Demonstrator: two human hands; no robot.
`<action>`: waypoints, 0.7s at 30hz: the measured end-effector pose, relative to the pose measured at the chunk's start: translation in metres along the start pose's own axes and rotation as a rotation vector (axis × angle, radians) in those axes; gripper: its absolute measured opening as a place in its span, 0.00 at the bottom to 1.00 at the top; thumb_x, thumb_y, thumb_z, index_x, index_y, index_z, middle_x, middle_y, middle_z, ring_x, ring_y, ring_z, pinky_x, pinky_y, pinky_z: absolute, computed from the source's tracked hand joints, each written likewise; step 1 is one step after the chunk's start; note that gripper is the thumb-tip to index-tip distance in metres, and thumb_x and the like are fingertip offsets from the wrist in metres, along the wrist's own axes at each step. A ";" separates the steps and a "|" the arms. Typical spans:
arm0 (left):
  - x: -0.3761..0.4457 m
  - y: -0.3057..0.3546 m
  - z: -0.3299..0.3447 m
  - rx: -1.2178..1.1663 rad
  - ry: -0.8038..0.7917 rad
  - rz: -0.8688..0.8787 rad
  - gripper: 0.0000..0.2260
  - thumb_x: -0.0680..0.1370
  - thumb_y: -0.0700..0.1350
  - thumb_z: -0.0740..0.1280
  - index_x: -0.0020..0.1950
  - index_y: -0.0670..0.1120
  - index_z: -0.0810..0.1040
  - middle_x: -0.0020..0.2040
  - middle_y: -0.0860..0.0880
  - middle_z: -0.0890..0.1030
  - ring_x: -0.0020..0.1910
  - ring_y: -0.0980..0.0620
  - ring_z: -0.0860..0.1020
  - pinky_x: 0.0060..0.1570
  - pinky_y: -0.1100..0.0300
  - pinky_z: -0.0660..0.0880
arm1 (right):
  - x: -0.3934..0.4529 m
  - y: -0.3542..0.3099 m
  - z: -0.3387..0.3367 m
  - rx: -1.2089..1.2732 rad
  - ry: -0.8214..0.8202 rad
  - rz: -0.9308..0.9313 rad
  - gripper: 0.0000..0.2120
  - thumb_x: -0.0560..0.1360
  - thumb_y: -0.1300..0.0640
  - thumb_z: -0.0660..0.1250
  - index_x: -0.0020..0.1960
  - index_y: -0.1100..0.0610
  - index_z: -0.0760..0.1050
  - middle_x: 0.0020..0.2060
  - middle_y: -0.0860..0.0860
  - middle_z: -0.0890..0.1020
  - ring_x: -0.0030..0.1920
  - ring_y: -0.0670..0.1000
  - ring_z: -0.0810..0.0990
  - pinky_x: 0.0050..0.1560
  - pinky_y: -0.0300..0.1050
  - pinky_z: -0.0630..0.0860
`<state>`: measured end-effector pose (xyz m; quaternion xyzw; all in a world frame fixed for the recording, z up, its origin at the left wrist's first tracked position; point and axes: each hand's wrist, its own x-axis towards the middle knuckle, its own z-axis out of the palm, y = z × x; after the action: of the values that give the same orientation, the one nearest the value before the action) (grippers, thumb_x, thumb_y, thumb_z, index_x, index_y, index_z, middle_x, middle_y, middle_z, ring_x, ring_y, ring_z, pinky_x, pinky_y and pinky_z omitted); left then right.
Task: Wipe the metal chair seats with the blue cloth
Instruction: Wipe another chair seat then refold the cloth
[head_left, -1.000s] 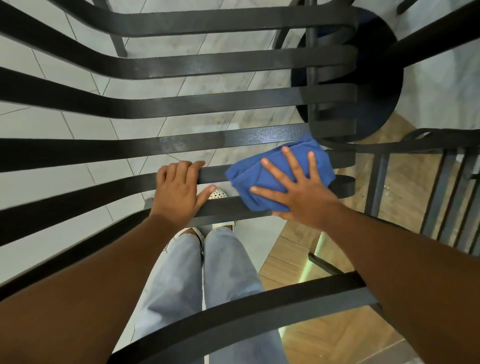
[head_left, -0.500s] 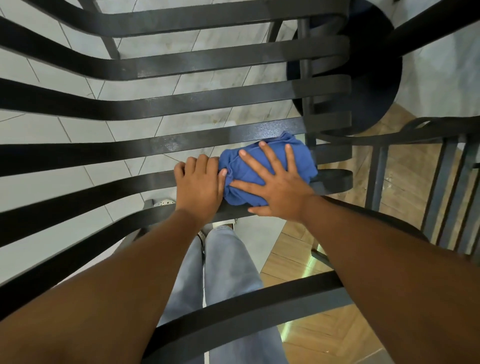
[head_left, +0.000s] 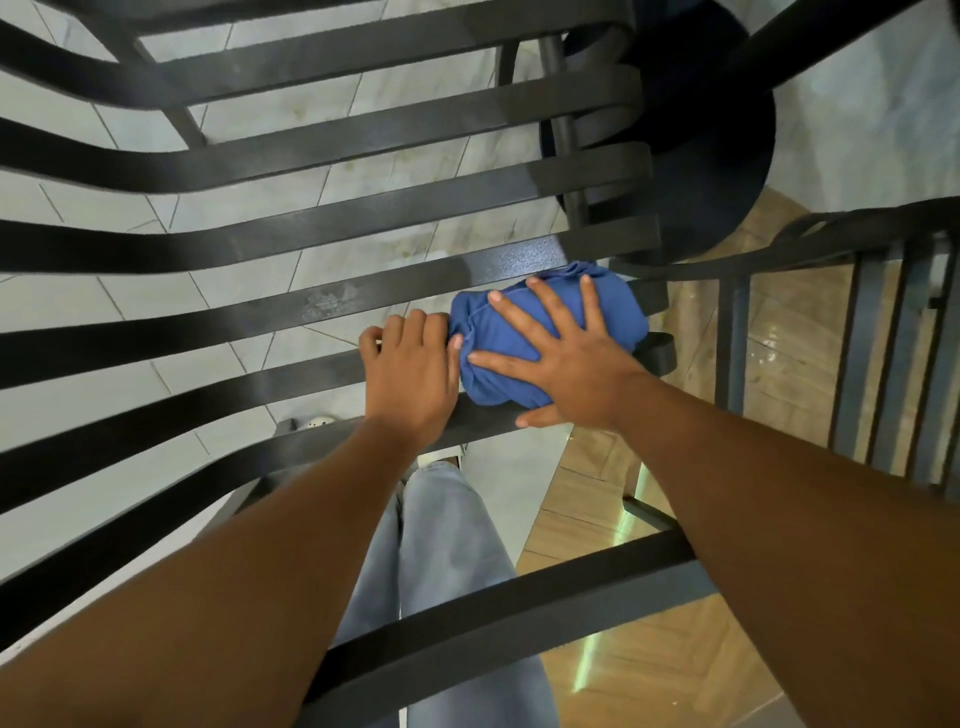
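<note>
The black metal chair seat (head_left: 291, 236) is made of long curved slats and fills most of the view. A bunched blue cloth (head_left: 493, 332) lies on the slats near the seat's right end. My right hand (head_left: 571, 364) presses flat on the cloth with fingers spread. My left hand (head_left: 410, 374) sits just left of it on a slat, its fingers curled over the slat's far edge and its thumb touching the cloth.
A round black table base (head_left: 727, 156) stands beyond the seat's right end. Another metal chair (head_left: 883, 338) with upright bars is at the right. My legs in light jeans (head_left: 447, 545) show below the slats, over pale tile and wooden floor.
My left hand slid right along the slat until it met the cloth. The cloth shifted left under my right hand and bunched into a tighter roll.
</note>
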<state>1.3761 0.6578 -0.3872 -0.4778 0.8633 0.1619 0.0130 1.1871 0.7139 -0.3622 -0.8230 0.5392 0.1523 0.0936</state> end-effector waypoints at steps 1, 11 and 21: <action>0.000 0.000 0.000 -0.002 0.006 -0.006 0.14 0.79 0.48 0.54 0.45 0.42 0.75 0.39 0.44 0.76 0.37 0.43 0.75 0.46 0.51 0.59 | 0.000 0.001 0.001 0.015 0.018 -0.003 0.46 0.61 0.29 0.69 0.72 0.39 0.53 0.74 0.56 0.55 0.71 0.68 0.60 0.61 0.78 0.54; 0.001 -0.005 -0.004 -0.098 -0.171 -0.072 0.22 0.79 0.55 0.46 0.51 0.43 0.74 0.47 0.43 0.76 0.46 0.42 0.72 0.52 0.49 0.61 | -0.029 0.024 0.007 0.081 -0.059 0.393 0.37 0.69 0.28 0.46 0.74 0.43 0.55 0.73 0.56 0.60 0.71 0.69 0.59 0.59 0.78 0.58; 0.004 -0.013 -0.030 -0.653 -0.116 -0.183 0.14 0.80 0.48 0.55 0.56 0.42 0.74 0.51 0.45 0.76 0.51 0.44 0.73 0.55 0.49 0.66 | 0.018 -0.051 -0.016 0.356 -0.289 0.795 0.35 0.74 0.32 0.46 0.68 0.39 0.26 0.75 0.57 0.34 0.71 0.70 0.34 0.66 0.74 0.42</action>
<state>1.3890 0.6389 -0.3631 -0.5224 0.7172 0.4547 -0.0773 1.2430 0.7144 -0.3538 -0.4936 0.8123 0.1945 0.2421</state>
